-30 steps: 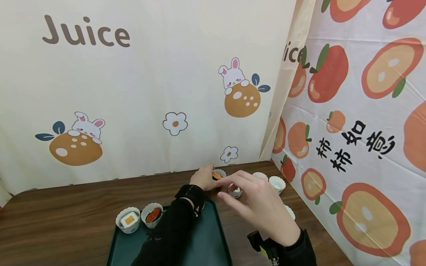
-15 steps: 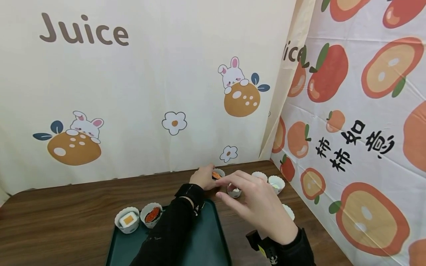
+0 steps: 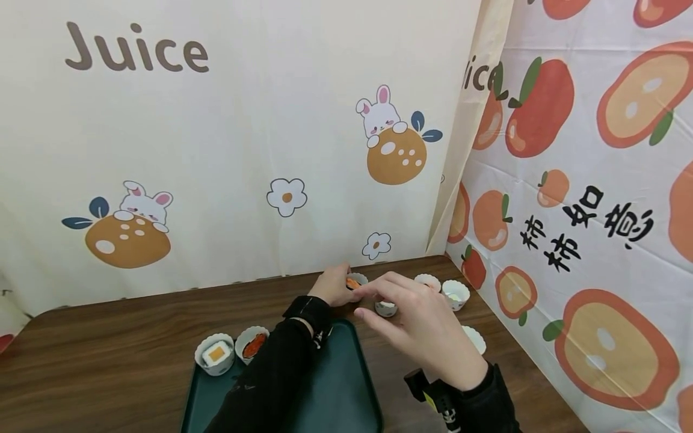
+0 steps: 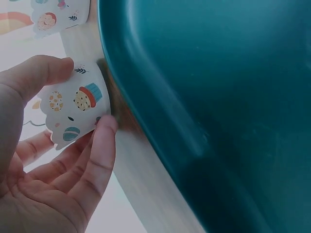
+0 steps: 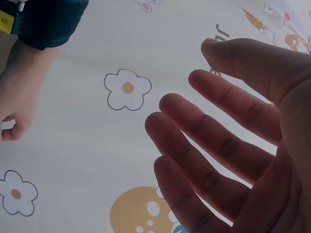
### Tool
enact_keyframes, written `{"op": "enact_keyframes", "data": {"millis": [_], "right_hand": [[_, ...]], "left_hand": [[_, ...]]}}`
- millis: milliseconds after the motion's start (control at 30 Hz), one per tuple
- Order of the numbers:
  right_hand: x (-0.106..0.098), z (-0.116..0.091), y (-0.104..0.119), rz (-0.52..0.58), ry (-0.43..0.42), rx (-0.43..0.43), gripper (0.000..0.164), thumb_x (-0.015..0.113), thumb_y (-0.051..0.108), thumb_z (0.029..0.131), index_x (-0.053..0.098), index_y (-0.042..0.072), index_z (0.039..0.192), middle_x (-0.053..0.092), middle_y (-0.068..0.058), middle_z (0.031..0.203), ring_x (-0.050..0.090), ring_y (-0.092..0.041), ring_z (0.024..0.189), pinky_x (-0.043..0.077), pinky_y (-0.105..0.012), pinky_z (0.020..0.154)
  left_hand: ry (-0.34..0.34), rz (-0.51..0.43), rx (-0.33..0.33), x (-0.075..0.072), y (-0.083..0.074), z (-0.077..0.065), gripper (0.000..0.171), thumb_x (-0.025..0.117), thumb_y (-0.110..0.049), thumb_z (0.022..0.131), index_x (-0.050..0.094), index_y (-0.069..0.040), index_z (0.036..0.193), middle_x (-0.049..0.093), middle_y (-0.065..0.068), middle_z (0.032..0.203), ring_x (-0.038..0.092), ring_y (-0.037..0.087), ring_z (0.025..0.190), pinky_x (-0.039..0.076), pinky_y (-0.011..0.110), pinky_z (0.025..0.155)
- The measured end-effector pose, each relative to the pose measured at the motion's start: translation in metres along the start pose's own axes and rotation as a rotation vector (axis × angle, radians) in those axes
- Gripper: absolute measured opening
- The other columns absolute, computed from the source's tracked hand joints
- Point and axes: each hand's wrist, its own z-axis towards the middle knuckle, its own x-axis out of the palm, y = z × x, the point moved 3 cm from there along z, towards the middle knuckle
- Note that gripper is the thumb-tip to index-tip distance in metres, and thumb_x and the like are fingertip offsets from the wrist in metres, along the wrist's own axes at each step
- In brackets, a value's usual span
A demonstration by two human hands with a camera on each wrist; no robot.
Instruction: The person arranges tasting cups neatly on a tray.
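At the back of the table, my left hand (image 3: 331,286) holds a small white paper baking cup (image 3: 360,278) with an orange-topped piece inside. The left wrist view shows thumb and fingers around this cup (image 4: 73,104), which has printed cupcakes and stands beside the green tray's rim (image 4: 146,131). My right hand (image 3: 425,331) hovers above the table right of the tray, holding nothing. Its fingers are spread and loosely bent in the right wrist view. Beneath its fingers another cup (image 3: 385,309) is partly hidden.
Two cups, one with a white block (image 3: 216,353) and one with a red-topped piece (image 3: 254,345), stand at the tray's back left corner. More cups (image 3: 456,294) stand along the table's right side. Printed cloths (image 3: 227,150) rise behind and at right.
The head view has shifted slightly. Both hands keep nearly the same places, the left at its cup and the right hovering.
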Motion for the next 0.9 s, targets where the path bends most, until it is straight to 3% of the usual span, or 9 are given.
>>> {"op": "enact_keyframes", "data": {"millis": [233,600,733,900], "right_hand": [[0.001,0.001,-0.001,0.012,0.001,-0.001,0.021,0.085,0.028,0.093,0.078,0.034,0.112,0.076,0.02,0.106,0.071,0.004,0.089,0.049,-0.03,0.078],[0.005,0.0,-0.006,0.032,0.018,0.002,0.02,0.084,0.026,0.095,0.078,0.032,0.113,0.076,0.019,0.106,0.072,0.002,0.088,0.055,-0.025,0.075],[0.007,0.0,-0.009,0.046,0.042,0.019,0.02,0.083,0.026,0.096,0.078,0.032,0.114,0.076,0.019,0.106,0.07,0.002,0.089,0.056,-0.024,0.077],[0.007,0.001,-0.015,0.051,0.06,0.033,0.018,0.084,0.023,0.095,0.079,0.025,0.112,0.074,0.015,0.098,0.065,0.001,0.084,0.052,-0.022,0.071]], "left_hand": [[0.001,-0.057,0.014,-0.01,-0.004,-0.015,0.044,0.088,-0.023,0.087,0.063,-0.004,0.118,0.066,0.009,0.096,0.057,0.02,0.078,0.046,0.03,0.068],[-0.017,-0.138,0.116,-0.024,-0.007,-0.038,0.037,0.084,-0.022,0.09,0.064,-0.003,0.115,0.062,0.004,0.086,0.051,0.014,0.071,0.04,0.025,0.062],[-0.026,-0.181,0.116,-0.032,-0.007,-0.046,0.035,0.085,-0.023,0.091,0.064,-0.006,0.114,0.063,0.002,0.086,0.053,0.014,0.074,0.042,0.026,0.065],[-0.06,-0.223,0.124,-0.045,-0.004,-0.058,0.033,0.086,-0.023,0.09,0.065,-0.01,0.114,0.07,0.002,0.1,0.059,0.015,0.086,0.048,0.03,0.076]]}}
